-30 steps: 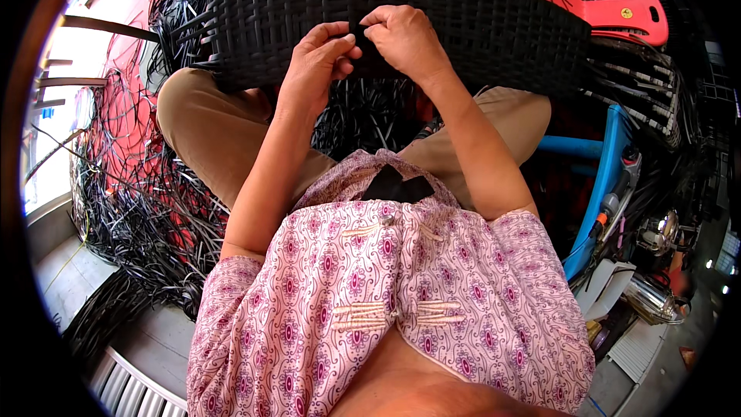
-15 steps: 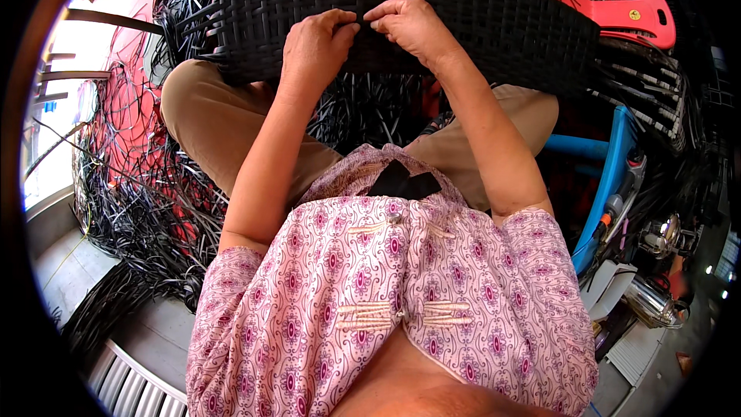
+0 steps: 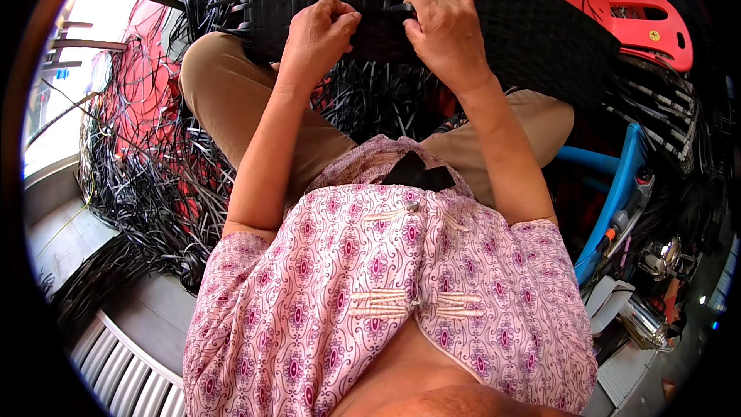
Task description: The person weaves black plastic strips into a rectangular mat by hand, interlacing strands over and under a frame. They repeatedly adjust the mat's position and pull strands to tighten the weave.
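A black woven wicker panel (image 3: 525, 31) lies across my raised knees at the top of the view. My left hand (image 3: 318, 37) is closed at the panel's face, thumb pressed against the curled fingers. What it pinches, if anything, is hidden. To its right, my right hand (image 3: 446, 32) holds a short dark end of a flat black strip (image 3: 401, 8) between thumb and fingers, with the index finger stretched over it. Both hands are in front of the weave, a small gap apart.
Tangled black strips (image 3: 166, 162) cover the red floor on my left. At the far right stand a red plastic chair (image 3: 602, 8) and a blue frame (image 3: 614, 201). Tools and shiny metal parts (image 3: 644, 320) lie beside it. A white slatted piece (image 3: 127, 371) is at lower left.
My right hand has moved right and turned, its fingers spreading from a pinch around the strip. The left hand has curled more closed. The whole view has shifted slightly.
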Available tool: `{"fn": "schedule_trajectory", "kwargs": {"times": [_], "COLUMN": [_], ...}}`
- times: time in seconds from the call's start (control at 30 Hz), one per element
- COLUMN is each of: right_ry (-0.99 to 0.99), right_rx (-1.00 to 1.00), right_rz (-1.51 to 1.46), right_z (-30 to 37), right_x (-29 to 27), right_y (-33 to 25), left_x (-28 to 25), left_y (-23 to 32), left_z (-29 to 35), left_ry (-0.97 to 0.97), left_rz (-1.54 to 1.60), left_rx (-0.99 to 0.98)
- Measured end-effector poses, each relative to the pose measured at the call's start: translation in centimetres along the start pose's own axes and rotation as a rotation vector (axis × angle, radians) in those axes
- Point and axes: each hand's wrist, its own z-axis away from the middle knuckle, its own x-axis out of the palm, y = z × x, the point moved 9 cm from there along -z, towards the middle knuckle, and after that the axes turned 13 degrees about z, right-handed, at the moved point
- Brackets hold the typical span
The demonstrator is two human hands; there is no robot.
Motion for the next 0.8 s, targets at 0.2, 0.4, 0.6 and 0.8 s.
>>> {"fn": "schedule_trajectory", "kwargs": {"times": [0.2, 0.4, 0.6, 0.8], "right_ry": [-0.045, -0.046, -0.295, -0.266], "right_rx": [0.156, 0.035, 0.245, 0.616], "right_rz": [-0.357, -0.666, -1.125, -1.007], "right_z": [0.0, -3.2, -2.3, 0.8], "right_x": [2.2, 1.0, 3.5, 6.1], "right_y": [1.1, -2.8, -1.0, 3.4], "left_x": [-8.0, -8.0, -5.1, -1.9], "left_y": [1.3, 8.1, 9.4, 1.4], "left_z": [2.6, 6.6, 3.6, -0.5], "left_ry": [0.172, 0.121, 0.021, 0.179], "left_rz": [0.021, -0.136, 0.116, -0.319], "left_rx": [0.061, 0.237, 0.265, 0.248]}}
